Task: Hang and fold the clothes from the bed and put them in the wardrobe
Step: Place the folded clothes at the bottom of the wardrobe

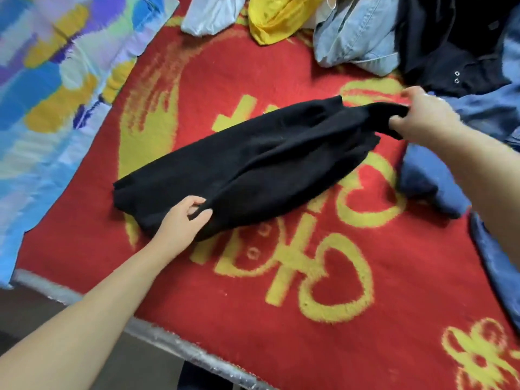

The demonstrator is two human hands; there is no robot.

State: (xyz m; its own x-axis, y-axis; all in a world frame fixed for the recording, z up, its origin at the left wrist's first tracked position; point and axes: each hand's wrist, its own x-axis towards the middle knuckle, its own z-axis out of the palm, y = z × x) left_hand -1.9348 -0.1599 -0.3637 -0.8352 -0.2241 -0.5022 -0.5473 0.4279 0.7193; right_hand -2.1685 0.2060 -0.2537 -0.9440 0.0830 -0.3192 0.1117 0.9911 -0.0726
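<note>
A black garment [253,164] lies folded lengthwise across the red and yellow blanket [309,277] on the bed. My left hand [183,220] pinches its near lower edge, thumb and fingers curled round the fabric. My right hand [422,116] grips the far upper end and lifts it slightly off the blanket. More clothes lie along the back and right: a pale blue piece [211,15], a yellow one [281,18], a light denim one [357,40], a black jacket [455,43] and a folded blue item [427,178].
A colourful blue, purple and yellow sheet [50,80] covers the left side of the bed. Dark blue denim [498,271] lies along the right edge. The bed's near edge [168,342] runs diagonally, with floor below it.
</note>
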